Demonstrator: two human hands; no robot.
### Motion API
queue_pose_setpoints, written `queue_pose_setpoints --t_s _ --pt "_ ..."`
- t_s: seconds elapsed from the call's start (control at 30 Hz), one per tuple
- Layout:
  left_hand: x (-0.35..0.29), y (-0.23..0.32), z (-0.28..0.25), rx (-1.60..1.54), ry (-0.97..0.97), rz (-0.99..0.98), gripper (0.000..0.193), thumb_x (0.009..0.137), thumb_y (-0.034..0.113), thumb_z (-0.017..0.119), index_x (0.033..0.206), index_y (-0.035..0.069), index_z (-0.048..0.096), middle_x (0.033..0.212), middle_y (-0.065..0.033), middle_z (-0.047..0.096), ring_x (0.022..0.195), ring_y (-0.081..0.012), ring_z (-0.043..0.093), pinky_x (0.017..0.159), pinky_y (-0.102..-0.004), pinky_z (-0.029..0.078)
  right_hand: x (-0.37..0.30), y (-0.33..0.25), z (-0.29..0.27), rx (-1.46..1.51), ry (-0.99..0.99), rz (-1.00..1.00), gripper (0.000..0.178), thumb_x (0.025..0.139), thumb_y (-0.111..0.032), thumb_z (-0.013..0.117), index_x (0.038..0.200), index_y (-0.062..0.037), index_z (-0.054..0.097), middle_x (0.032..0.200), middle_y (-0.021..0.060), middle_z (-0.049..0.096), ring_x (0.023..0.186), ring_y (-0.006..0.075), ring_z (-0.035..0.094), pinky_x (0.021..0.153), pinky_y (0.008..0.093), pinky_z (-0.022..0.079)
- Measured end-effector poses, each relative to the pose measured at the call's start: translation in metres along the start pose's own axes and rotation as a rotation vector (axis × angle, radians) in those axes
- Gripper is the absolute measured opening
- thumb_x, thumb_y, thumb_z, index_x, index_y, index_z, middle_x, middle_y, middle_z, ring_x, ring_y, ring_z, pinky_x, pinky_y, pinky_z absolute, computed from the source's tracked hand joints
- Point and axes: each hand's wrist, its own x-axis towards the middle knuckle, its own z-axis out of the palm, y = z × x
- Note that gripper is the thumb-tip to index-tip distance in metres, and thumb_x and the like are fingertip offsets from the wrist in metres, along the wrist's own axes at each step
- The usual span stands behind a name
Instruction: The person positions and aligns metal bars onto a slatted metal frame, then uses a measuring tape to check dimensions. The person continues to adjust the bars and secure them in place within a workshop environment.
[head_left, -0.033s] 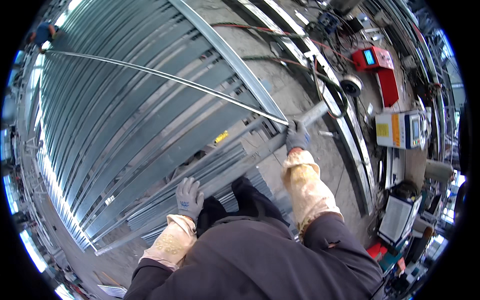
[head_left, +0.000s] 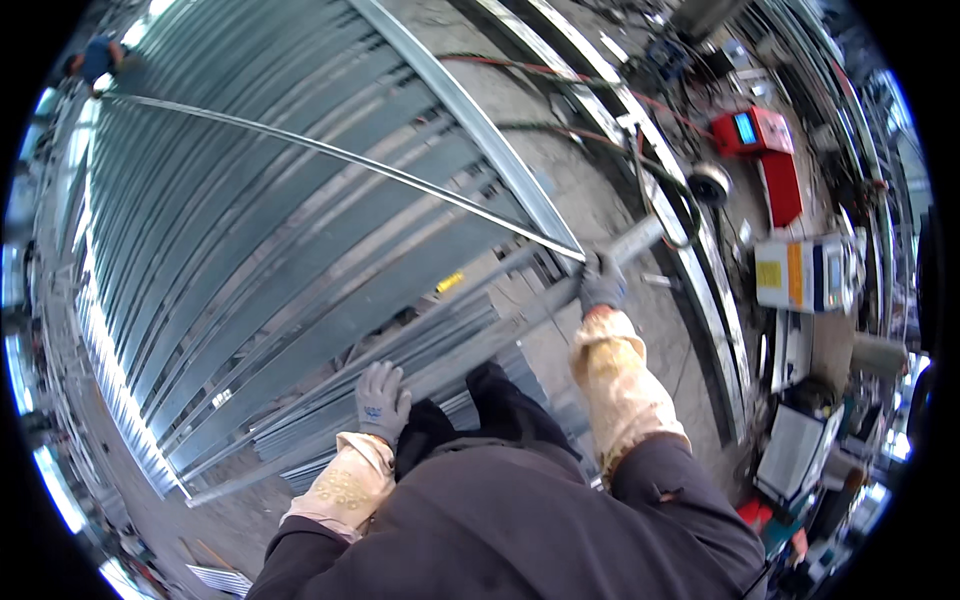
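Note:
My left hand (head_left: 382, 402), in a grey glove, lies with fingers stretched out on the near metal bar (head_left: 505, 335) of a large frame. My right hand (head_left: 602, 283), gloved too, is closed at the frame's right corner, at the near end of a long thin silvery strip (head_left: 345, 155). That strip runs diagonally over many parallel metal slats (head_left: 260, 215) to the far left corner. Another person (head_left: 97, 62) bends at its far end. A long side beam (head_left: 480, 130) bounds the frame on the right.
Two pale steel rails (head_left: 690, 270) lie right of the frame, crossed by hoses. Beyond them stand a red machine with a screen (head_left: 752, 130), a wire spool (head_left: 708, 185) and a white-and-orange box (head_left: 797, 273). A small yellow object (head_left: 450, 282) shows between the slats.
The whole view has shifted slightly, so the frame and machines sit a little further right. Both my hands keep their places on the frame.

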Motion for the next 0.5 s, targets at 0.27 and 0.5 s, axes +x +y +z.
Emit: queue_pose_setpoints --t_s 0.27,0.5 --pt "-0.015 -0.024 -0.004 0.060 -0.188 -0.123 0.051 0.087 0.048 0.067 0.127 0.015 0.065 0.132 -0.0102 0.063 0.121 -0.0338 0.057 0.101 -0.0496 0.044 0.006 0.005 -0.007 -0.027 -0.107 -0.140 0.035 0.102 -0.038 0.054 0.114 -0.0098 0.071 0.101 0.0225 0.071 0.096 0.0404 0.068 0.083 0.0486 0.052" --pt "-0.009 -0.014 -0.014 0.046 -0.337 -0.209 0.049 0.091 0.052 0.062 0.124 0.016 0.065 0.122 -0.0109 0.067 0.113 -0.0335 0.062 0.096 -0.0477 0.048 0.019 0.025 0.004 -0.128 -0.100 -0.111 0.030 0.100 -0.035 0.057 0.106 -0.0081 0.069 0.097 0.0207 0.072 0.093 0.0411 0.067 0.081 0.0499 0.052"
